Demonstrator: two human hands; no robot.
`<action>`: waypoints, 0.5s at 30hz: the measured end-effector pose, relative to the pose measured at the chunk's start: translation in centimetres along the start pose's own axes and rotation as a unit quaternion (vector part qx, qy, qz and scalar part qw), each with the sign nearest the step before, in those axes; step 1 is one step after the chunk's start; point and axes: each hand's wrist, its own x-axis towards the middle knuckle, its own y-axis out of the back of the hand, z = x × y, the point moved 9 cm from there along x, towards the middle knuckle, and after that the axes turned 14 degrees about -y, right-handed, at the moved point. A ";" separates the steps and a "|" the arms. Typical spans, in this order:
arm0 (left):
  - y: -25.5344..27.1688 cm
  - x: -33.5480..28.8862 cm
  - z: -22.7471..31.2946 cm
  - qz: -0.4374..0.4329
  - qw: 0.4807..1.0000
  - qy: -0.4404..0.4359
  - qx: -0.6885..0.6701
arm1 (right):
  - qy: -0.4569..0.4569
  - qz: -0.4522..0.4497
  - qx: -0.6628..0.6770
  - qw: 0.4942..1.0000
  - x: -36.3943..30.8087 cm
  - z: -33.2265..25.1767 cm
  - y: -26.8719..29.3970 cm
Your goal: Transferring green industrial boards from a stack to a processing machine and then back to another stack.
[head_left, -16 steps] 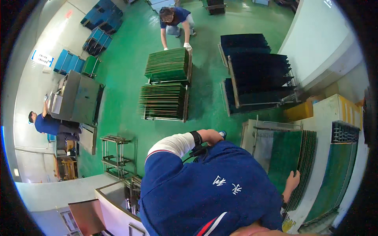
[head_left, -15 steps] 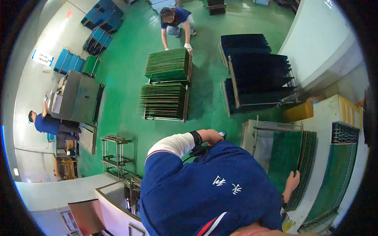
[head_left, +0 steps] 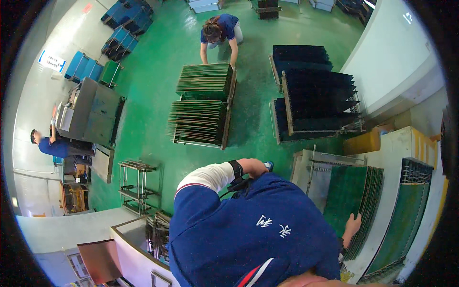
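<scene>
At the lower right my right hand (head_left: 352, 227) is at the near side of a row of upright thin green panels (head_left: 345, 191) in a rack. Its thumb and fingers are curled about the edge of a panel; part of the grip is hidden. My left arm is bent across my front, with a black band on the wrist. My left hand (head_left: 254, 167) rests against my body near the waist, its fingers hidden from view.
Two racks of green panels (head_left: 197, 119) stand on the green floor ahead, a crouching co-worker (head_left: 220, 33) holding the farther one. Racks of dark panels (head_left: 319, 98) stand right. Another person (head_left: 56, 147) is at a grey machine (head_left: 91, 112). An empty metal rack (head_left: 138, 186) stands left.
The crouching co-worker has bent further over the far rack, head lowered. My right hand has shifted slightly down along the panels; my left arm has barely moved.
</scene>
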 end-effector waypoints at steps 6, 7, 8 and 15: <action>0.6 -1.2 0.3 -0.008 1.000 0.013 -0.008 | 0.021 0.005 -0.010 1.000 0.3 -0.5 -0.1; 0.3 -1.0 0.0 -0.007 1.000 0.007 -0.001 | 0.028 0.010 -0.007 1.000 0.5 -0.2 -0.4; 0.2 -1.0 -0.1 -0.005 1.000 0.002 0.006 | 0.035 0.015 -0.004 0.999 0.8 0.1 -0.5; 0.6 -1.8 0.1 0.028 0.999 -0.029 -0.003 | 0.013 0.018 -0.022 1.000 1.5 1.3 -1.6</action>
